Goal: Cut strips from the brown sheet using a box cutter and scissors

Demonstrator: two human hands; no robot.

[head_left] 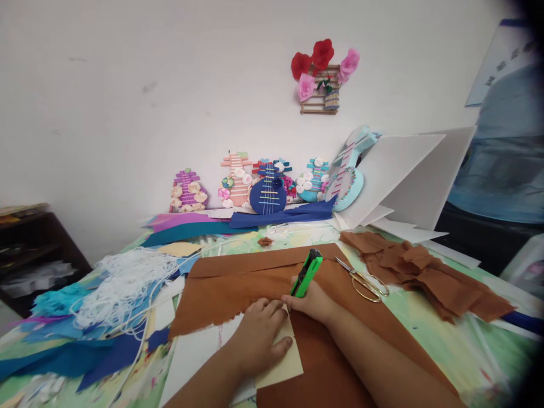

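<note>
My left hand (266, 331) lies flat on a pale yellow sheet (287, 368), fingers spread a little, thumb out to the right. That sheet rests on brown cloth (327, 362), partly over a white board (191, 351). Wrapped round a green and black utility knife (306, 273), my right hand (312, 300) is closed beside the sheet's upper right edge, close to the left fingertips. The knife tilts up to the right; its lower end and any blade are hidden by the hand. Gold-handled scissors (365, 281) lie on the cloth, right of my right hand.
Crumpled brown cloth (425, 272) lies at the right. A heap of white cord (123, 283) and blue cloth strips (55, 360) cover the left. Small decorated lute models (267, 195) stand along the wall, near leaning white boards (395, 170).
</note>
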